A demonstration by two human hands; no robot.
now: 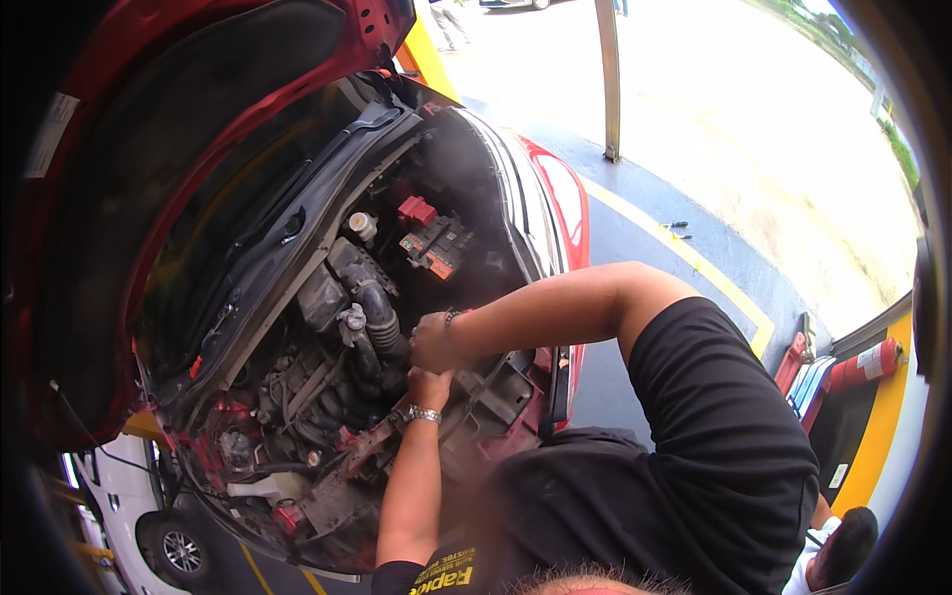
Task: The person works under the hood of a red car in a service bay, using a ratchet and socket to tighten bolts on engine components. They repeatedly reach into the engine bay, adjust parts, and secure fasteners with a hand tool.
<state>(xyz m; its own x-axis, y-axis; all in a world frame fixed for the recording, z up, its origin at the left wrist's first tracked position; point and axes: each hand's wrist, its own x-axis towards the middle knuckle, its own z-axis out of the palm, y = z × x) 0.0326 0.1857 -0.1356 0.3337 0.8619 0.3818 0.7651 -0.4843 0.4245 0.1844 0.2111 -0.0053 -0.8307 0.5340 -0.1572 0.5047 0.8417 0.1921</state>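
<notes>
My right hand [432,339] reaches from the right into the engine bay, fingers curled down beside a black ribbed intake hose [380,315]. Just below it is my left hand [428,387], wearing a metal watch, with fingers bent; whatever either hand grips is hidden. A black air box [323,296] lies up-left of them, and a fuse box [433,250] with red and orange parts sits farther up. Engine pipes and cables [312,392] fill the bay to the left.
The red car's raised bonnet [109,178] arches at upper left. A post [610,89] stands beyond the front. At right are a red cylinder [861,369] and a jack [790,367]. Another person [833,550] is at lower right, a white car [139,496] at lower left.
</notes>
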